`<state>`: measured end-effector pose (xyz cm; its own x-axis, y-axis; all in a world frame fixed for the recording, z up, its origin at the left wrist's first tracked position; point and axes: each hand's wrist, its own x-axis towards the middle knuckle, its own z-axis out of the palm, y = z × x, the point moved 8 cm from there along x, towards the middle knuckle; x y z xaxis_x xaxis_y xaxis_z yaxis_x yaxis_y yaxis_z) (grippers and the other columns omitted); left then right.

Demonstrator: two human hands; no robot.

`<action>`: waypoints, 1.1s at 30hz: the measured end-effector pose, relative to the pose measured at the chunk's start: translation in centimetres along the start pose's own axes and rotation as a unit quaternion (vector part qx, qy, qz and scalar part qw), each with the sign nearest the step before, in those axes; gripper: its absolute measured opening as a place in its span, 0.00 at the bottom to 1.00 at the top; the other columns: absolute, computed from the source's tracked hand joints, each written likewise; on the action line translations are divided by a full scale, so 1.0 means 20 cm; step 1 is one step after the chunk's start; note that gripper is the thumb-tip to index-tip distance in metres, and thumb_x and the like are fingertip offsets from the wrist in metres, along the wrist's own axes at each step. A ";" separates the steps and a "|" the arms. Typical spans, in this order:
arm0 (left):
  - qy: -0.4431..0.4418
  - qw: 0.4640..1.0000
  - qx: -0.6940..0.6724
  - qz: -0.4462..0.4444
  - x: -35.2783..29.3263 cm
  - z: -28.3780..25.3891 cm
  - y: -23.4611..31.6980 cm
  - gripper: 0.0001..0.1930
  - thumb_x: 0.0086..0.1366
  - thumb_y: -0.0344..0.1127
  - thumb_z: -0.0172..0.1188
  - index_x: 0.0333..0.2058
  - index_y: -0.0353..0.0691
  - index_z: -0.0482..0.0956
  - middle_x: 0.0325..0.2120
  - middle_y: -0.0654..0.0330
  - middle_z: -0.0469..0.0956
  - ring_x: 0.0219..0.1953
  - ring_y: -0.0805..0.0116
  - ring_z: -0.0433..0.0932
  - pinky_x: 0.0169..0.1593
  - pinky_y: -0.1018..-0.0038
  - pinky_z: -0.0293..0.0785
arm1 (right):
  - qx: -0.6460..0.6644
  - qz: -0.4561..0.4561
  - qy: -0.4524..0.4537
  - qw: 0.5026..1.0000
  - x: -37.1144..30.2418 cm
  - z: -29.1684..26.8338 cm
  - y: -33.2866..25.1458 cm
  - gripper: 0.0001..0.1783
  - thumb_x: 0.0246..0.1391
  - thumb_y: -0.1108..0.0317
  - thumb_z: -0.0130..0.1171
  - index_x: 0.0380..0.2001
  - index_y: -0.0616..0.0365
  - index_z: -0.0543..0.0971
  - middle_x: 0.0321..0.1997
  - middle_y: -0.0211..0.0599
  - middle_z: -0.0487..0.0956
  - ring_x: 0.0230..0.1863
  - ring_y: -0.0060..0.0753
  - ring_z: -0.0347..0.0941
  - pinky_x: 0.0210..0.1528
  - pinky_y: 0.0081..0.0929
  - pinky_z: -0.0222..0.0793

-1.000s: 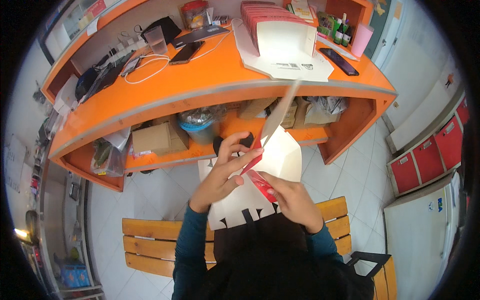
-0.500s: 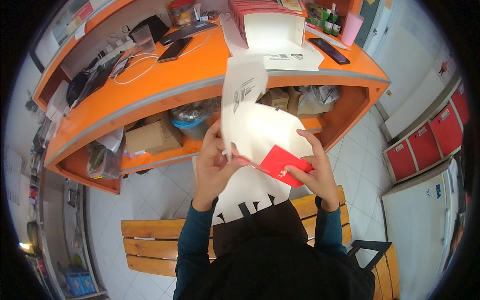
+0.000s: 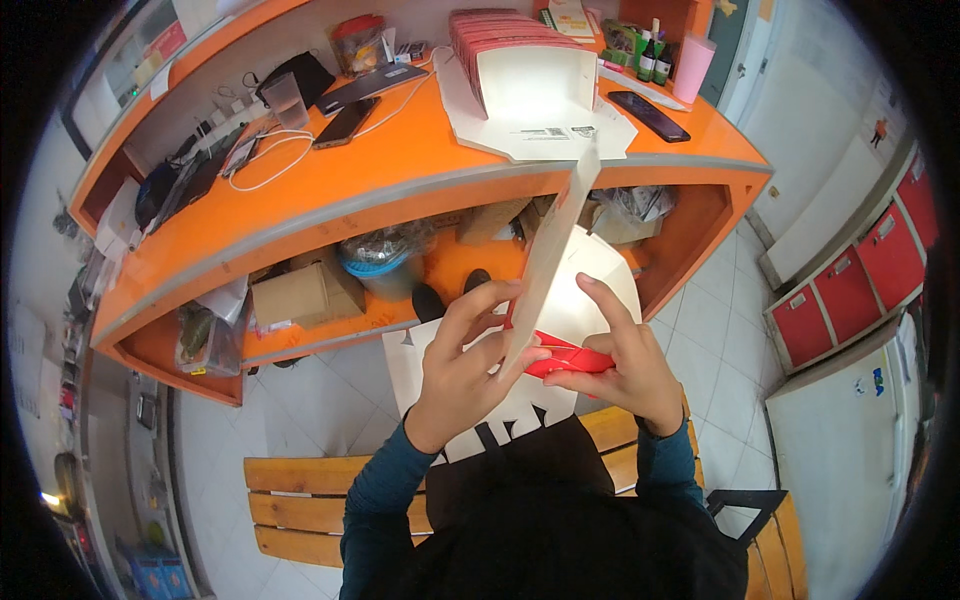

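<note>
Red folded card (image 3: 567, 358), above cream paperboard sheet (image 3: 605, 275): pinched by right hand (image 3: 642, 372), index finger (image 3: 604, 299) raised; left hand (image 3: 465, 370) pinches upright cream panel (image 3: 552, 250). Apparent step: folding; next move likely calls for steady counter-pressure.

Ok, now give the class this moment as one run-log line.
left hand: holding raised pale card | right hand: holding red piece | beneath hands: white notched card

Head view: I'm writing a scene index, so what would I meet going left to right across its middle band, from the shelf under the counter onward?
Clear plastic bin, cardboard box, left hand, red paper, right hand, red cabinet.
</note>
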<state>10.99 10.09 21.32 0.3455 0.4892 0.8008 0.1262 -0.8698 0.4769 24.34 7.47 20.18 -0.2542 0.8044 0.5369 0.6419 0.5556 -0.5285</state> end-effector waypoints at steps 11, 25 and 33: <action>-0.050 0.990 0.067 0.113 -0.03 0.22 -0.09 0.46 0.42 0.52 0.66 0.58 0.60 0.48 0.61 0.47 0.38 0.61 0.41 0.41 0.55 0.45 0.49 | 0.319 -0.009 0.311 0.895 -0.16 -0.40 0.11 0.27 0.45 0.67 0.60 0.50 0.60 0.66 0.37 0.41 0.75 0.34 0.24 0.73 0.36 0.15 0.66; 0.004 0.957 -0.290 -0.006 0.95 0.16 -0.73 0.37 0.51 0.21 0.54 0.59 0.40 0.48 0.58 0.51 0.50 0.59 0.57 0.54 0.52 0.68 0.65 | 0.183 0.297 0.168 0.922 0.73 -0.81 1.03 0.41 0.47 0.29 0.33 0.45 0.58 0.65 0.48 0.41 0.67 0.43 0.33 0.68 0.36 0.30 0.65; -0.073 0.997 0.032 -0.016 0.93 0.22 -1.14 0.41 0.43 0.17 0.59 0.57 0.50 0.55 0.48 0.53 0.56 0.50 0.61 0.62 0.43 0.73 0.75 | 0.208 0.344 0.114 0.909 0.93 -0.42 1.39 0.44 0.46 0.31 0.37 0.45 0.66 0.69 0.40 0.42 0.71 0.41 0.32 0.68 0.46 0.28 0.62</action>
<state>18.66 38.78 23.79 0.4719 0.5068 0.7215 0.1967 -0.8582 0.4741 43.45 36.10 21.07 0.2903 0.9534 0.0823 0.2519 0.0069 -0.9677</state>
